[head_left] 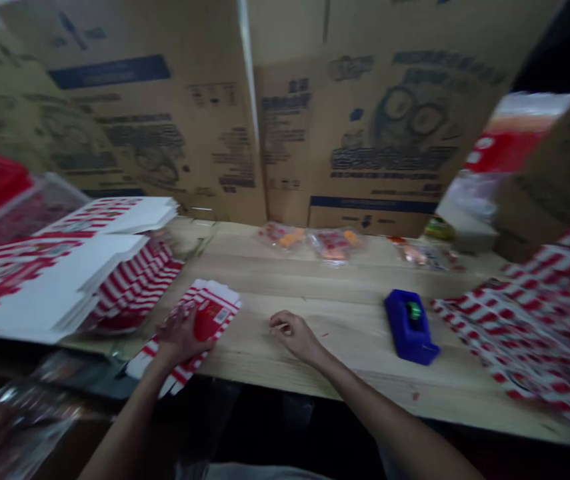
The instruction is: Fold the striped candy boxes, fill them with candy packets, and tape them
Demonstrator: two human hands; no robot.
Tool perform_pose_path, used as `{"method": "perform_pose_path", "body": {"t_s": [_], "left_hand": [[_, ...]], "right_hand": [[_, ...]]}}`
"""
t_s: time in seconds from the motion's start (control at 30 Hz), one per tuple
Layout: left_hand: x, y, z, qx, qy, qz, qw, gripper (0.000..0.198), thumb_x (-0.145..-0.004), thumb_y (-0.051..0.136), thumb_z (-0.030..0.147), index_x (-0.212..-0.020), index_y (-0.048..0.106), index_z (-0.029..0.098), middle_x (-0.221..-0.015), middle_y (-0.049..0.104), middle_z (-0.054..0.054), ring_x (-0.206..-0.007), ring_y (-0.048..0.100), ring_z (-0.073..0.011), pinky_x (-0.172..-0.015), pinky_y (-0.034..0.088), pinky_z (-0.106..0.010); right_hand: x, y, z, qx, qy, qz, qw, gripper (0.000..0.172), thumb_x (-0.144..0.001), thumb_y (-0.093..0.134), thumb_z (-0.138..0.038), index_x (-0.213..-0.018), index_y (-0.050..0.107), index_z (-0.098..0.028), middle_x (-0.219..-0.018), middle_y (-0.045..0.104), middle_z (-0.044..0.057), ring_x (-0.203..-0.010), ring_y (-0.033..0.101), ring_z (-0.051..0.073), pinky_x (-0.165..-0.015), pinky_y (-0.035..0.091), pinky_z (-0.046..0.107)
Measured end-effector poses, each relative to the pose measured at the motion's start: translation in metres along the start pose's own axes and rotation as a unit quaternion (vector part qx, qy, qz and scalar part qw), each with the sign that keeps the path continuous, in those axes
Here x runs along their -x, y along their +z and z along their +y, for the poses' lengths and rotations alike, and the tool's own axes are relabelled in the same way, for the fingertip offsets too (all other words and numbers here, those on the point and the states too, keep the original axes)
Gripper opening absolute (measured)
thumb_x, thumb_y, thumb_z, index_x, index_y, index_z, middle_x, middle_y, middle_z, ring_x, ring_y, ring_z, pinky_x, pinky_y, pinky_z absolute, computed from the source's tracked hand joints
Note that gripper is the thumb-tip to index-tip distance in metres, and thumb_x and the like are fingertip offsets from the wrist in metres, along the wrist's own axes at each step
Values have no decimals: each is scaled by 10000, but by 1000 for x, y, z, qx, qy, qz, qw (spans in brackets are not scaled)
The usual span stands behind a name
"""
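Beneath the left hand, a flattened red-striped carton lies.

Left hand on a flat-folded red-and-white striped carton, seemingly gripping its edge; right hand curled on the wooden table, well apart from a blue tape dispenser.

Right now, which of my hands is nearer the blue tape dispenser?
Right. Your right hand sits over the wooden table, left of the blue tape dispenser in view; your left hand is farther off, on a red-and-white striped flattened carton.
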State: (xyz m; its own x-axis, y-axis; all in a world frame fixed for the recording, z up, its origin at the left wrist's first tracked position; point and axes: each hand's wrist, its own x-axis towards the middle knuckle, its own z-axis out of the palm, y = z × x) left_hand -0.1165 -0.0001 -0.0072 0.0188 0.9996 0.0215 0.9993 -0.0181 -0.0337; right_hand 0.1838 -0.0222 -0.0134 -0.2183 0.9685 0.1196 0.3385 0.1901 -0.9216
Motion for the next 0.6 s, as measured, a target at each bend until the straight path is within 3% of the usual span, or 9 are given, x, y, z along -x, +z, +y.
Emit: {"method": "perform_pose_path", "body": {"t_s": [0.13,0.3,0.43,0.6], "left_hand": [[14,14,14,6,25,52,998,1037,-605,687,614,-1449,321,136,-1526,243,-245,-1352,277,-475,-1058,185,-663],[22,21,32,26,62,118,991,1061,-552,744,591,-1430,362,132,-1509,274,-268,-1337,291,-486,-1071,124,-667],[23,25,34,37,81,127,988,1085,-542,748,594,-1432,351,117,-1489,305,-280,-1339,296,-480,-1075,109,-662],[21,21,39,46,81,118,989,1244,-467,762,631,-1454,262,62,-1472,286,-323,-1328,297,-491,-1070,176,-633]], "right_hand": [[-63,40,-5,4,66,-46,997,89,-748,587,-138,-803,650,-168,-829,683,24,-808,628,158,-740,478,250],[-119,71,-16,36,126,-37,991,87,-632,671,-121,-705,639,-156,-787,692,38,-835,619,203,-762,450,275],[-137,77,-18,-8,174,-54,983,35,-633,670,-137,-641,640,-153,-672,678,27,-748,641,208,-716,468,286],[-134,69,-28,-131,186,-88,970,75,-646,620,-116,-704,658,-147,-652,685,14,-641,649,178,-665,515,289]]}}
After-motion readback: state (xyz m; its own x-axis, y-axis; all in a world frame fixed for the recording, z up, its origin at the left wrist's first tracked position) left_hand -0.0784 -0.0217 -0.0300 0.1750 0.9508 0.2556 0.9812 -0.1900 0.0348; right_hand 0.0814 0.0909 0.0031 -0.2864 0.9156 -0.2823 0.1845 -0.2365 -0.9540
